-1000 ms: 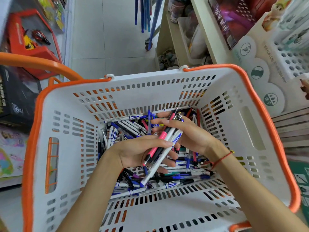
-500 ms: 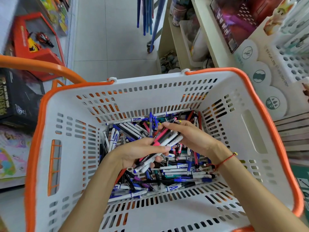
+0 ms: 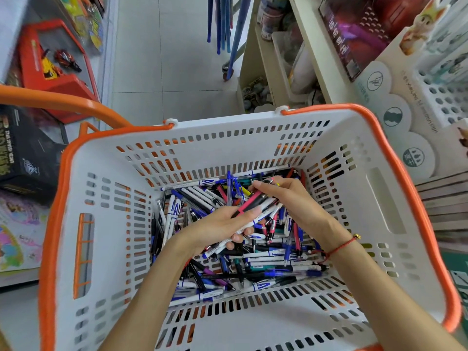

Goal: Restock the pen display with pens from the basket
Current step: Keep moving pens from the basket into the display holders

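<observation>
**Both hands in the basket, a bundle of pens between them**

Down in the white basket (image 3: 379, 198) with the orange rim, and the left hand (image 3: 217, 228) has its fingers curled round a bundle of pens (image 3: 255, 211), a pink-and-black one on top. The bundle's long axis runs on a slant, from near-left up to far-right. The right hand (image 3: 291, 198) sits at the far-right end, fingers bent over the tips as if squaring them up or feeding one in. The loose pens (image 3: 273, 254) lie every which way across the basket floor, directly under and near both hands. The pen display (image 3: 445, 97), white and full of holes, stands far right, outside the rim. So the right hand looks nearer to it, and the bundle's upper end already points that way.
</observation>
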A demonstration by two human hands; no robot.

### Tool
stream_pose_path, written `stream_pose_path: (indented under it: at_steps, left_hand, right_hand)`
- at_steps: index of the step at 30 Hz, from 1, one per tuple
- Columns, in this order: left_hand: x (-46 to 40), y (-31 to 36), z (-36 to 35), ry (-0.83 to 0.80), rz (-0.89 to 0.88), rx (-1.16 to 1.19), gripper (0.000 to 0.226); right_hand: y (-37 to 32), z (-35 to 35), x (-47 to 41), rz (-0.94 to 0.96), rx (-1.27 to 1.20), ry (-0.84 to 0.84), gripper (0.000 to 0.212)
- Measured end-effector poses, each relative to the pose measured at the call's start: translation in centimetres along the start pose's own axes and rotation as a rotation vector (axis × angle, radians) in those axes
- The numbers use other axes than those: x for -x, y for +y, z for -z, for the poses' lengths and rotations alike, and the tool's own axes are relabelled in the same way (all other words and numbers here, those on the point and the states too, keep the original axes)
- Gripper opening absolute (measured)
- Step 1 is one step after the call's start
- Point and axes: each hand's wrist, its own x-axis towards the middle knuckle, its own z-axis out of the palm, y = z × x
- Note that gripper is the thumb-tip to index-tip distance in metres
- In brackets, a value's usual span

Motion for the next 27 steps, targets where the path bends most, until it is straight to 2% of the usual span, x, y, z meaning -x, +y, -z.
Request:
stream_pose_path:
  at_steps: [1,5,8,11,13,16,21,24,27]
  left_hand:
    - [0.0,-0.1,0.2,-0.005,-0.002,-0.004,0.040]
    - [0.0,-0.7,0.9,0.067,-0.014,-0.052,0.035]
    - [-0.2,-1.1,1.6,0.126,-0.038,-0.047,0.025]
    - [-0.5,-1.0,1.6,0.259,-0.084,0.153,0.022]
    - [-0.6,-0.7,1.4,0.351,-0.131,0.347,0.024]
    - [-0.5,-0.2,1.6,0.369,-0.159,0.570,0.022]
    - [-0.5,-0.2,1.4,0.359,-0.109,0.630,0.021]
    - [-0.7,-0.4,1.5,0.391,-0.061,0.691,0.033]
    - [-0.6,-0.5,1.5,0.384,-0.036,0.743,0.031]
  right_hand:
    - [0.1,0.0,0.0,0.019,-0.010,0.027,0.052]
    - [-0.3,0.5,0.0,0.091,-0.104,0.180,0.027]
    - [-0.3,1.6,-0.1,0.128,-0.344,0.258,0.025]
    - [-0.4,1.1,0.0,0.130,-0.446,0.223,0.019]
    - [-0.7,0.2,0.3,0.107,-0.413,0.131,0.022]
    - [-0.7,-1.1,0.8,0.065,-0.326,0.076,0.014]
    - [-0.4,-2.6,1.4,0.073,-0.168,0.000,0.016]
    - [0.0,-2.8,1.6,0.148,0.026,0.082,0.012]
    - [0.5,-3.3,1.9,0.217,0.255,0.088,0.012]
